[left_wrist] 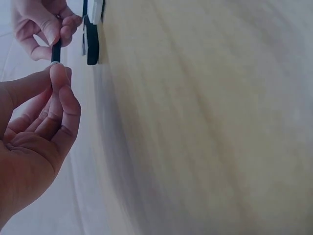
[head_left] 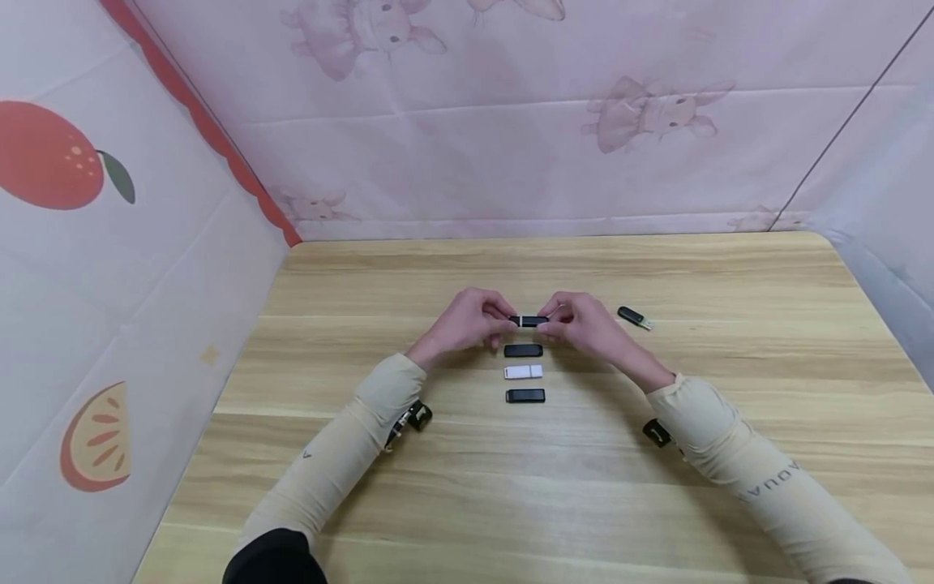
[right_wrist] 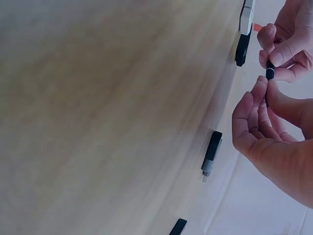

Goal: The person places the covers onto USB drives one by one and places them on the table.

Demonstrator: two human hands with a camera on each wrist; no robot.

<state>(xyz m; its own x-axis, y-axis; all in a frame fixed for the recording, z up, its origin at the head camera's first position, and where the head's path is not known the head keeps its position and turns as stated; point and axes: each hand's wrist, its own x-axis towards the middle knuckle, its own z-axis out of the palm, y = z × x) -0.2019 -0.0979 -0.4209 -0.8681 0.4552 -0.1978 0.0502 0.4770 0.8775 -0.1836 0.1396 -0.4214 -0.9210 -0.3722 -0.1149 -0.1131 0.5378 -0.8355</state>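
Between both hands is a black USB flash drive [head_left: 533, 322] with a thin pale band, held level near the far side of the row. My left hand [head_left: 472, 319] pinches its left end between thumb and fingers. At the right end, the thumb and fingers of my right hand [head_left: 581, 324] pinch it too. The fingertips cover both ends. Just nearer lies a column of a black USB stick [head_left: 523, 350], a white USB stick [head_left: 523, 371] and another black USB stick [head_left: 525, 396]. In the right wrist view the held black drive [right_wrist: 270, 73] shows its pale band.
Right of my right hand, a black USB stick [head_left: 633, 316] lies slanted with its metal plug bare. A dark piece [right_wrist: 178, 226] is cut off at the right wrist view's bottom edge. The wooden table [head_left: 409, 503] meets printed cloth walls [head_left: 511, 162] behind and at the sides.
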